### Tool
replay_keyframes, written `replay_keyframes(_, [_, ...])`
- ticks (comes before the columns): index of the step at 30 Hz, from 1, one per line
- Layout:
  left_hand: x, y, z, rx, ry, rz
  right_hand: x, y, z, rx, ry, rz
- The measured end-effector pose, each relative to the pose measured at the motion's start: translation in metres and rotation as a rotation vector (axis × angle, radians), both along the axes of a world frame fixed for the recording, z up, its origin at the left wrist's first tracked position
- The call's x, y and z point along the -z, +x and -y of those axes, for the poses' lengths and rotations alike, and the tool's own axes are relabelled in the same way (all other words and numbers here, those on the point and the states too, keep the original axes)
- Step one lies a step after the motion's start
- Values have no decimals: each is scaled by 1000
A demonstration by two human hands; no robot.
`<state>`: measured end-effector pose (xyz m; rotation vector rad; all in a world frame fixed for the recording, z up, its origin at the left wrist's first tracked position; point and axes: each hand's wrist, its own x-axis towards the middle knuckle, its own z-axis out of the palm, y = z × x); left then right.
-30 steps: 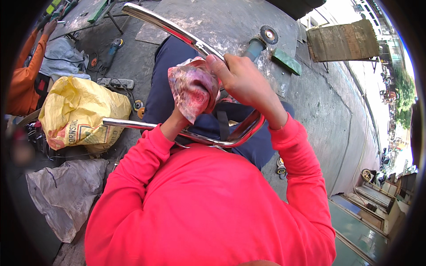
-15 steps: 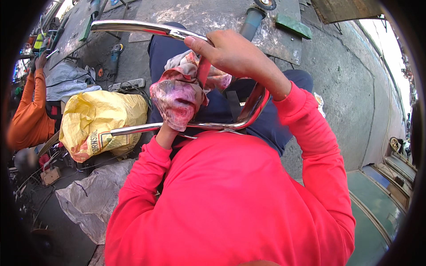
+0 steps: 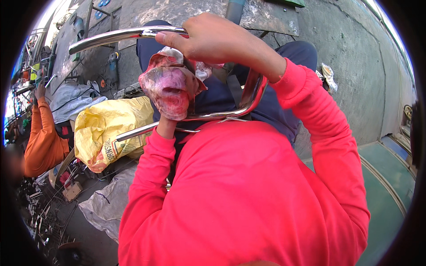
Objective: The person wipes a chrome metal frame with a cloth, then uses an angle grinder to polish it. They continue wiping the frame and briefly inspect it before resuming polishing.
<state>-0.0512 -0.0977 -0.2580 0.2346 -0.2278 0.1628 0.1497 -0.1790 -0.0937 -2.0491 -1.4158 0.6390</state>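
Observation:
A bent chrome tube frame (image 3: 106, 40) rests across my lap in dark trousers, its two tube ends pointing left. My right hand (image 3: 217, 40) is closed over the far tube, thumb lying along its near side. A pink-and-white patterned rag (image 3: 171, 91) is bunched over my left hand (image 3: 167, 127), between the far and near tubes. The rag hides those fingers and the part of the frame behind it; only the wrist shows below, beside the near tube. The bend on the right (image 3: 255, 95) reflects my red sleeve.
A yellow woven sack (image 3: 108, 126) and a greyish sack (image 3: 111, 199) lie to my left. Beyond them a person in orange (image 3: 46, 142) works among metal pieces. An angle grinder (image 3: 113, 64) is on the ground at far left. Crumpled white litter (image 3: 329, 77) lies right of my knee.
The view has shifted. The far tube's left end has dropped nearer to me, and my right hand has gone up and left with the frame. The rag-covered hand has moved slightly left.

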Motion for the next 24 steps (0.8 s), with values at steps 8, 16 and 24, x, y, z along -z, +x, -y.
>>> replay_keyframes(8, [-1, 16, -17, 74, 164, 44, -6, 1, 0, 2, -113, -41])
replay_keyframes(16, [-11, 6, -3, -1, -52, -139, -9, -2, 0, 3, -127, -71])
replay_keyframes(24, [-10, 1, -11, -52, -3, -245, -4, 0, 1, 19, -120, -47])
